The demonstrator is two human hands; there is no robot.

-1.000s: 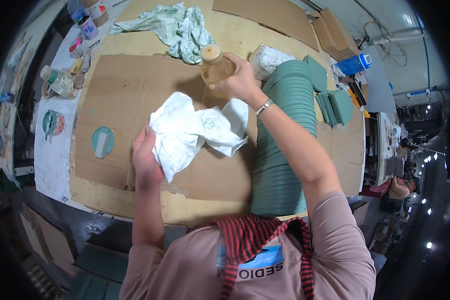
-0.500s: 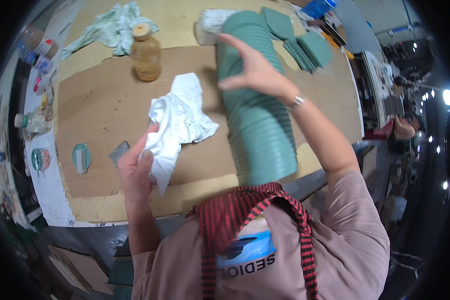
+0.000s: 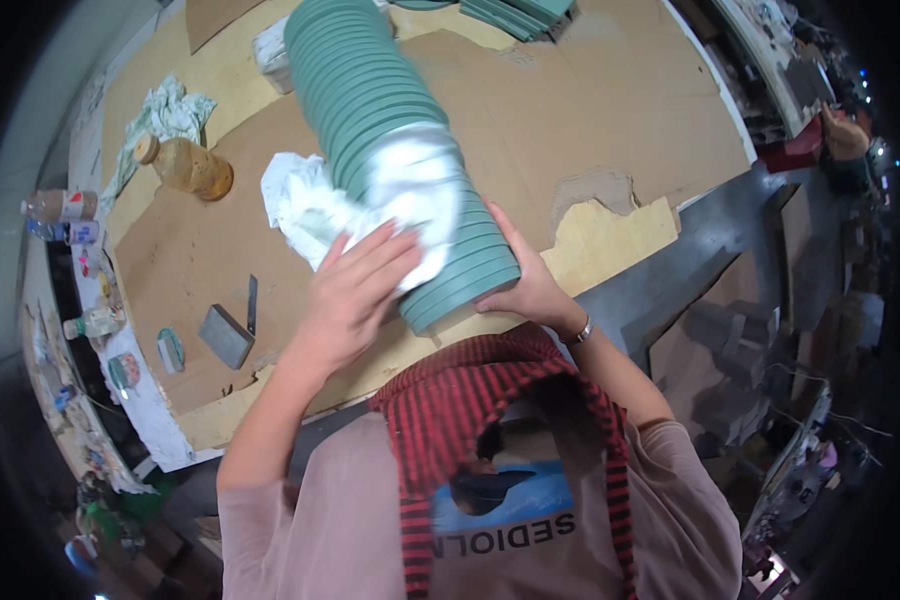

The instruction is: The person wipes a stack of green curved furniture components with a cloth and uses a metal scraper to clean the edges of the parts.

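Note:
A long row of green discs, packed face to face on edge, runs from the far side of the table toward me. My left hand presses a crumpled white cloth onto its upper left side; the cloth is partly blurred, and a loose part spreads leftward over the cardboard. At the near end, my right hand grips the discs, with fingers along the right side and the thumb by the end face.
Cardboard covers the table. To the left are a bottle of amber liquid, a greenish rag, a grey block, a thin dark strip and a small green piece. More green plates lie at the back.
My left hand has brought the white cloth onto the disc row. My right hand has gone from above the row's far part to its near end. The view has shifted.

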